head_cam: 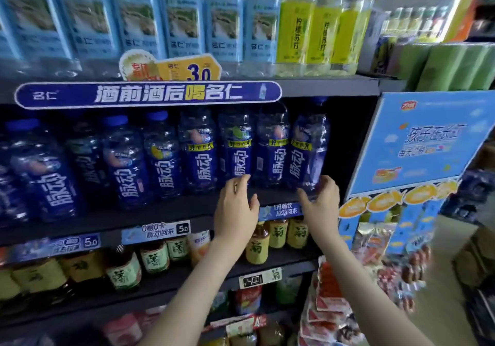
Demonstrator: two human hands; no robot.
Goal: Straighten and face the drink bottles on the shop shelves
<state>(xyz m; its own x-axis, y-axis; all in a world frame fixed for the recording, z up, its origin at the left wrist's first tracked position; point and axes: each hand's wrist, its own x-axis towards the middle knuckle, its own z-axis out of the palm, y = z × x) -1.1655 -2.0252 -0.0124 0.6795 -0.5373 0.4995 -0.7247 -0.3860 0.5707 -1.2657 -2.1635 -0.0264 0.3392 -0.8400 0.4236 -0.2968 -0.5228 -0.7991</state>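
Right fingers (329, 183) curled round end blue bottle (308, 147), left fingers (241, 182) loose, holding nothing

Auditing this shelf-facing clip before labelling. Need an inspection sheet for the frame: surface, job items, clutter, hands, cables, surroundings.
Surface: dark middle shelf, price strips along its front edge.
Job's things: row of blue bottles, labels mostly forward; end bottle at the row's right.
Clutter: nothing seen.
Hands: left hand fingertips touch a bottle's base; right hand grips the end bottle low down.
Cables: nothing seen.
Surroundings: light-blue bottles and yellow bottles on the shelf above; tea bottles below; cardboard snack stand to the right.
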